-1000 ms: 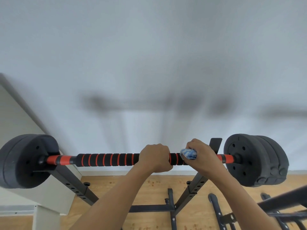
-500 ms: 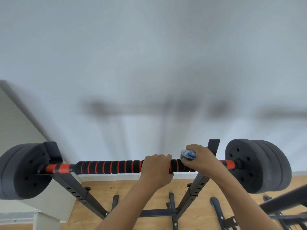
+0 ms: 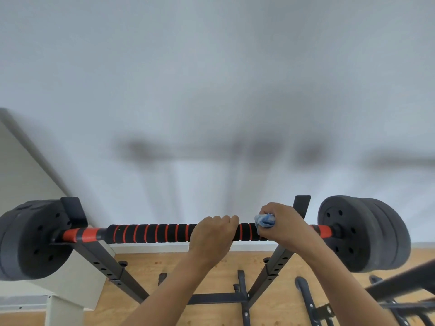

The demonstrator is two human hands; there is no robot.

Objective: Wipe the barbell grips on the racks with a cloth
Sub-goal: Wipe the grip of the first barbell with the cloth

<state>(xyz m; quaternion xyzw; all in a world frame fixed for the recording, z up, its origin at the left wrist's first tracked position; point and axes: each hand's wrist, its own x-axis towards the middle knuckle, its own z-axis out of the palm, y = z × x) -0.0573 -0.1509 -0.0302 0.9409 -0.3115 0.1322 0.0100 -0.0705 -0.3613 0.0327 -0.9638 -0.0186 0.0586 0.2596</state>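
Fingers point(image 3: 221, 220) of the left hand point(image 3: 213, 236) curl over the top of the barbell grip point(image 3: 150, 232) and clamp it, knuckles toward the camera; the right hand point(image 3: 286, 225) wraps its fingers round a bunched blue cloth point(image 3: 265, 220), pressing it onto the same grip just to the right of the left hand, so the cloth sits between palm and foam with only a wad showing at the thumb side; the thumb tips themselves are hidden. Risk, as I judge it: a hard sideways stroke could roll or slide the barbell in its cradles, since it rests loose on the rack point(image 3: 279, 262) uprights and carries heavy weight plates point(image 3: 360, 234) at both ends; the steadying left hand also blocks the cloth's path leftward, so the two hands may collide, or the striped stretch under and beyond the left palm may go unwiped; the small wad could slip out of the grasp too. Outward, the grip runs left to an orange sleeve and the far plates; wooden floor point(image 3: 211, 274) lies below.
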